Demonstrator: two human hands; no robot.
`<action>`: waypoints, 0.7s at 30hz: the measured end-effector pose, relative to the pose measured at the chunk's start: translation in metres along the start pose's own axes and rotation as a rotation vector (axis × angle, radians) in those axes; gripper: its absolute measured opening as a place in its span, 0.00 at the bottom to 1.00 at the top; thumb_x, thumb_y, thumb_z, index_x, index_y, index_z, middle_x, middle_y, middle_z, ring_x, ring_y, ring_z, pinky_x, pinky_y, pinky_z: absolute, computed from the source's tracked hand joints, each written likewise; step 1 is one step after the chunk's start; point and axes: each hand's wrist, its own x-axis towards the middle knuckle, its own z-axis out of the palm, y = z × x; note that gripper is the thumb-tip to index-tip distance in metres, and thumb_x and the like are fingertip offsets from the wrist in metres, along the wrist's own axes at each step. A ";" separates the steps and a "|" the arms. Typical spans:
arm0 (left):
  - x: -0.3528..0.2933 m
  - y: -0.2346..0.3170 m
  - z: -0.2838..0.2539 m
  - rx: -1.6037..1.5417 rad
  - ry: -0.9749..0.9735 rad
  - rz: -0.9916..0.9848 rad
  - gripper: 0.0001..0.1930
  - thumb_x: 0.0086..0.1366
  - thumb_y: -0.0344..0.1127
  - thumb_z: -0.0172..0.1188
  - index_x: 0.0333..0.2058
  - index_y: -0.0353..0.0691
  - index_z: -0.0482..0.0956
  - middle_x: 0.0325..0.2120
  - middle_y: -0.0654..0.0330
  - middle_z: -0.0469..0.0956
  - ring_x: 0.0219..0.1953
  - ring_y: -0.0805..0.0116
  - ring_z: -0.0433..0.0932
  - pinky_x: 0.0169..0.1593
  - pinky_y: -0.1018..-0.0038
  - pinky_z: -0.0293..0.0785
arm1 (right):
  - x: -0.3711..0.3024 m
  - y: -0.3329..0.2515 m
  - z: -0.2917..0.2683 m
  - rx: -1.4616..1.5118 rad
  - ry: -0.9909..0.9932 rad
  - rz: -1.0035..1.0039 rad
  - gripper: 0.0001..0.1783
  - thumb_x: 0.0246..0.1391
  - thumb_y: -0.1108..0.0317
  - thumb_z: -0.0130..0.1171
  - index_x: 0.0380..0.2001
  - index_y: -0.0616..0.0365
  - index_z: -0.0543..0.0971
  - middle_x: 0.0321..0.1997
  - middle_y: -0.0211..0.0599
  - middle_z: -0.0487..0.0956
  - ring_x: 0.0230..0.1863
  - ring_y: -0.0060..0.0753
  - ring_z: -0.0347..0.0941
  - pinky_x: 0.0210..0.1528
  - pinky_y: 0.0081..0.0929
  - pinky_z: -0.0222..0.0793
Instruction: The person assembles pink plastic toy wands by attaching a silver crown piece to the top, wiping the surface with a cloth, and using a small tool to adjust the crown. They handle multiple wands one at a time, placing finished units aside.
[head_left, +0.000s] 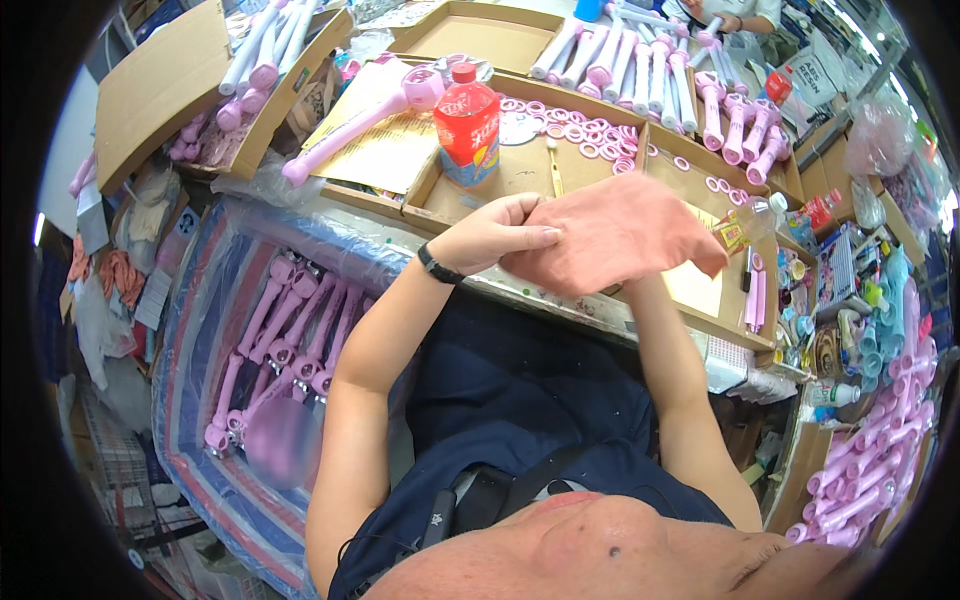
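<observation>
A salmon-pink cloth [615, 235] is held up in front of my body, above the bench edge. My left hand [500, 232], with a black band on its wrist, pinches the cloth's left edge between thumb and fingers. The right forearm [672, 370] rises to the cloth's underside, where the cloth covers my right hand and its fingers. Just beyond the cloth stand a red-capped drink bottle [468, 130] and a thin yellow-handled brush [554, 168]. One long pink plastic handle [360, 128] with a round head lies on a paper sheet to the left.
Pink rings [590, 130] fill part of a cardboard tray [425, 200]. White-and-pink handles [625, 65] are stacked behind it. A striped, plastic-lined bag [190, 340] at left holds several pink handles; more pile up at right [860, 470]. Another person's hand [728, 22] shows at the far side.
</observation>
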 end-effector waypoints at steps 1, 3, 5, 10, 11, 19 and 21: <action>-0.001 -0.001 0.000 0.089 0.027 -0.018 0.17 0.61 0.33 0.61 0.47 0.36 0.70 0.41 0.63 0.75 0.45 0.77 0.73 0.48 0.78 0.70 | 0.005 0.008 -0.015 0.282 0.194 -0.140 0.18 0.59 0.52 0.47 0.43 0.53 0.72 0.40 0.33 0.75 0.41 0.30 0.71 0.43 0.29 0.67; -0.001 -0.005 -0.003 0.449 0.071 -0.043 0.17 0.62 0.35 0.61 0.45 0.34 0.69 0.38 0.63 0.74 0.42 0.79 0.72 0.45 0.79 0.70 | -0.001 -0.023 -0.041 -0.527 -0.217 0.336 0.20 0.61 0.54 0.44 0.50 0.56 0.67 0.47 0.36 0.72 0.49 0.30 0.69 0.52 0.31 0.65; -0.002 -0.008 -0.014 0.574 0.179 -0.060 0.17 0.62 0.37 0.61 0.45 0.32 0.69 0.38 0.62 0.74 0.41 0.79 0.72 0.45 0.79 0.70 | 0.003 -0.048 -0.060 -1.336 -0.579 0.805 0.23 0.63 0.57 0.41 0.57 0.58 0.63 0.54 0.39 0.70 0.57 0.31 0.67 0.60 0.33 0.63; 0.014 -0.018 -0.061 1.209 0.924 0.578 0.33 0.54 0.44 0.68 0.52 0.32 0.64 0.49 0.48 0.68 0.51 0.56 0.68 0.54 0.64 0.65 | 0.046 -0.075 -0.052 -1.178 -0.475 0.727 0.23 0.63 0.57 0.43 0.57 0.55 0.64 0.58 0.36 0.69 0.60 0.36 0.64 0.60 0.37 0.63; 0.020 -0.016 -0.075 1.283 1.046 0.684 0.40 0.50 0.44 0.70 0.55 0.32 0.58 0.53 0.46 0.63 0.55 0.51 0.63 0.57 0.62 0.61 | 0.053 -0.075 -0.048 -1.113 -0.463 0.757 0.22 0.63 0.58 0.44 0.56 0.56 0.64 0.56 0.36 0.70 0.60 0.36 0.64 0.59 0.36 0.65; 0.073 0.009 -0.132 0.783 0.929 0.476 0.50 0.39 0.38 0.76 0.58 0.32 0.54 0.53 0.47 0.64 0.55 0.58 0.67 0.56 0.65 0.65 | 0.096 -0.075 -0.018 -1.705 -1.039 0.291 0.16 0.60 0.66 0.49 0.50 0.55 0.69 0.52 0.35 0.72 0.54 0.32 0.67 0.58 0.27 0.63; 0.074 0.012 -0.120 1.039 0.749 0.580 0.46 0.38 0.37 0.76 0.55 0.33 0.60 0.51 0.47 0.67 0.53 0.56 0.69 0.55 0.65 0.66 | 0.101 -0.079 -0.013 -1.897 -1.140 0.147 0.15 0.57 0.67 0.51 0.48 0.56 0.71 0.51 0.35 0.73 0.53 0.31 0.68 0.56 0.25 0.64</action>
